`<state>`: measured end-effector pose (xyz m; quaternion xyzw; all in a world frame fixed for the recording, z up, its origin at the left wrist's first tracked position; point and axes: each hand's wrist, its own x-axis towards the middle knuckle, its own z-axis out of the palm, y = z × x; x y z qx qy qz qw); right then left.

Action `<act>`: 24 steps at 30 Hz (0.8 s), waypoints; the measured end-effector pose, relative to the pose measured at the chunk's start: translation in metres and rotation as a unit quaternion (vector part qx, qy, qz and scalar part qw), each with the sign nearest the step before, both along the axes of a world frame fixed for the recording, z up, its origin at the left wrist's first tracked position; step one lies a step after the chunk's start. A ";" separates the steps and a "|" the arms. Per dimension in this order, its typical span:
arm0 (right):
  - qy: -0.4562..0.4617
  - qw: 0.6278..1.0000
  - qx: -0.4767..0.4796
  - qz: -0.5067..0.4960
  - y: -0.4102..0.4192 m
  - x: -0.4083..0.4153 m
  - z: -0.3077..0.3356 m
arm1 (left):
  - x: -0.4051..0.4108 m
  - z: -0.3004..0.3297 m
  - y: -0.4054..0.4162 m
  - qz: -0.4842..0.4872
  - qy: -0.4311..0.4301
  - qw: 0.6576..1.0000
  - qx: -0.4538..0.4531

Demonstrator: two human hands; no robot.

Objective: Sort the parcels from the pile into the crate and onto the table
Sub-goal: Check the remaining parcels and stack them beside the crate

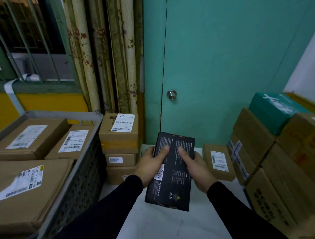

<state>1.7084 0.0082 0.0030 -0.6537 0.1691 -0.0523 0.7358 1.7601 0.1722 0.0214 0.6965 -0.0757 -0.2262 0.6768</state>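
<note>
Both hands, left hand (148, 166) and right hand (198, 170), are gripping one black box (170, 177) above the white desk (162, 230), fingers closed on its sides. Its label is reading "LED", beside a barcode sticker. Three labelled cardboard parcels are lying in the grey crate (83, 170).

Two arms in dark long sleeves reach forward from the bottom edge. The left hand (149, 166) and right hand (199, 170) grip opposite sides of a black box (170, 185), thumbs pressed flat on top, fingers curled underneath.
</note>
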 end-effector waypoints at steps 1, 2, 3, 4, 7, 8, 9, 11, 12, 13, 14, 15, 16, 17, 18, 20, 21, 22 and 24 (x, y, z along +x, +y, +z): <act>0.000 1.000 -0.009 -0.001 0.001 0.000 0.001 | 0.000 0.000 -0.001 0.003 -0.009 1.000 0.007; 0.000 1.000 -0.013 -0.003 0.002 0.000 0.000 | 0.001 0.000 -0.001 0.006 -0.016 1.000 0.012; 0.000 1.000 -0.013 -0.004 0.003 0.001 0.000 | 0.001 0.000 -0.002 0.008 -0.022 1.000 0.015; 0.001 1.000 -0.011 -0.005 0.004 0.001 0.000 | 0.002 0.000 -0.001 0.009 -0.023 1.000 0.016; 0.004 1.000 -0.003 -0.007 0.001 0.001 -0.003 | 0.001 0.000 0.000 -0.003 -0.014 1.000 0.016; 0.005 1.000 0.001 -0.003 0.000 0.001 -0.004 | 0.001 0.000 0.000 -0.005 -0.014 1.000 0.018; 0.005 1.000 0.002 0.002 -0.001 0.001 -0.004 | 0.000 0.000 0.001 -0.005 -0.015 1.000 0.019; 0.001 1.000 -0.003 0.007 -0.001 0.001 -0.005 | 0.001 0.001 0.002 -0.005 -0.024 1.000 0.020; -0.002 1.000 -0.005 0.006 0.000 0.002 -0.004 | 0.001 0.001 0.002 -0.005 -0.029 0.999 0.022; -0.001 1.000 -0.008 0.004 0.000 0.002 -0.003 | 0.001 0.002 0.002 -0.005 -0.031 0.999 0.026; 0.001 1.000 -0.010 0.003 0.002 0.002 -0.002 | 0.001 0.003 0.002 -0.005 -0.029 0.999 0.028; 0.005 1.000 -0.008 0.000 0.003 0.003 -0.002 | 0.002 0.003 0.002 -0.003 -0.025 0.999 0.032; 0.009 1.000 0.000 -0.007 0.004 0.004 -0.003 | 0.001 0.004 0.002 -0.001 -0.029 0.999 0.036; 0.011 1.000 0.010 -0.018 0.004 0.005 -0.004 | 0.001 0.004 0.001 0.002 -0.046 0.998 0.045; 0.013 0.999 0.017 -0.036 0.005 0.006 -0.005 | 0.000 0.005 0.001 0.004 -0.072 0.996 0.055; 0.010 0.997 0.022 -0.067 0.007 0.009 -0.005 | -0.002 0.005 0.001 0.005 -0.137 0.986 0.094; 0.010 0.996 0.024 -0.082 0.007 0.011 -0.006 | -0.004 0.004 0.001 0.000 -0.170 0.977 0.131; 0.010 0.995 0.023 -0.096 0.007 0.012 -0.005 | -0.007 0.005 0.000 -0.012 -0.193 0.966 0.171; -0.006 0.993 0.019 -0.115 0.006 0.016 -0.007 | -0.014 0.005 -0.002 -0.050 -0.208 0.952 0.218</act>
